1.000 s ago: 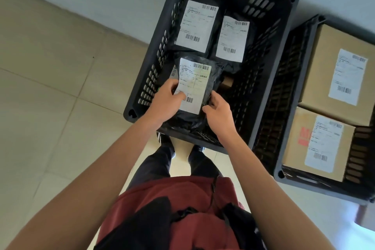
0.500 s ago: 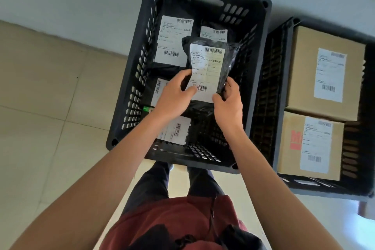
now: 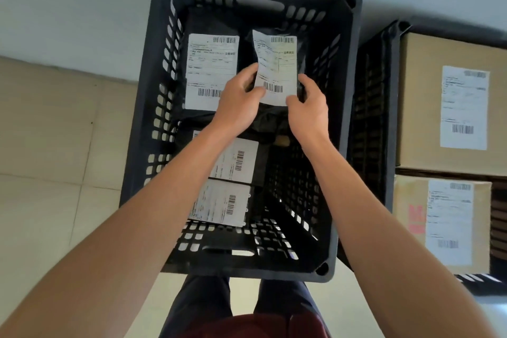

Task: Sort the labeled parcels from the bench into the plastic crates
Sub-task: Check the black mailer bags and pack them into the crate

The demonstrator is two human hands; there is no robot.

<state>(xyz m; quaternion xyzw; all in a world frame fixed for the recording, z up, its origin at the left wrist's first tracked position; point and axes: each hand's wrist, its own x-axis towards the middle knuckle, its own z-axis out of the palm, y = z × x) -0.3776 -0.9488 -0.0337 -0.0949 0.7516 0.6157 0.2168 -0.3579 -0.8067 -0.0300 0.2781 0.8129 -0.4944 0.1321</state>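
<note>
Crates: two. Near black crate (image 3: 347,123) held four black parcels in view: one label-up at far left (image 3: 211,71), two label-up at near left (image 3: 236,162) (image 3: 219,203), and the held parcel (image 3: 277,63) at far right. Second crate (image 3: 384,107), just beside it on the right, held two cardboard boxes (image 3: 450,101) (image 3: 444,225), each labeled.

Change: held parcel sat deeper and farther back in the crate than half a second before.

Hands: left hand (image 3: 237,107) and right hand (image 3: 308,107) each pinched the parcel's lower edge, fingers curled.
</note>
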